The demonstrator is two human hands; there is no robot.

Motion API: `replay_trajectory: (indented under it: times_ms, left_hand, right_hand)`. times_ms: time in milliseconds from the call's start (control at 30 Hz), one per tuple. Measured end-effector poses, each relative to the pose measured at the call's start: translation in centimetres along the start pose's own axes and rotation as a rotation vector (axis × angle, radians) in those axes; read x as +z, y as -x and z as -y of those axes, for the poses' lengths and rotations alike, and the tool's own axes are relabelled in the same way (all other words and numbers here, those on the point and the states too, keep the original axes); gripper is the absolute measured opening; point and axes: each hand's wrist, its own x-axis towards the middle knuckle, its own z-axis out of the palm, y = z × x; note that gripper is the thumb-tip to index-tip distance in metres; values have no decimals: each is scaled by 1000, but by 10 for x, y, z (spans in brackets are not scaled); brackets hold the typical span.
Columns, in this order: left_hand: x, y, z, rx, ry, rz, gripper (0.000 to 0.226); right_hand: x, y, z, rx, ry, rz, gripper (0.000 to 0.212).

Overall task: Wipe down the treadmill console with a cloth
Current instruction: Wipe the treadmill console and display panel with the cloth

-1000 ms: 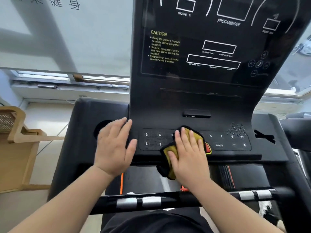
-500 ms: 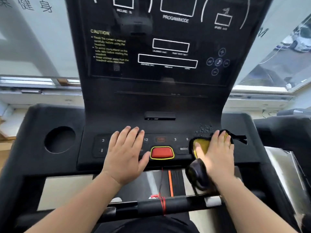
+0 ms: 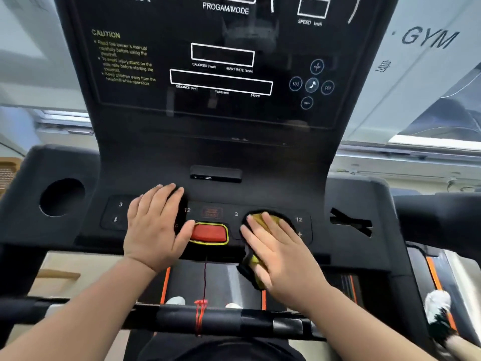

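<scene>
The black treadmill console rises in front of me, with a dark display panel above and a button strip below. My right hand lies flat on a yellow and black cloth, pressing it on the right half of the button strip, between the numbers 3 and 12. Part of the cloth hangs over the console's front edge under my palm. My left hand rests flat with fingers spread on the left buttons and holds nothing. The red stop button with a yellow rim sits between my hands.
A round cup holder is sunk into the console's left wing, and a slot is in the right wing. A black handlebar with a red cord crosses below my wrists. Windows and a GYM sign lie behind.
My right hand has slid the cloth left along the button strip, from the far right end toward the middle. My left hand stays on the left buttons. The view has moved closer.
</scene>
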Motion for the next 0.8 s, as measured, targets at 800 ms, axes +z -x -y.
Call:
replay_trajectory:
  times_ms: [800]
  left_hand:
    - [-4, 1, -2, -30, -23, 97, 67]
  right_hand:
    - [7, 44, -30, 92, 33, -26, 86]
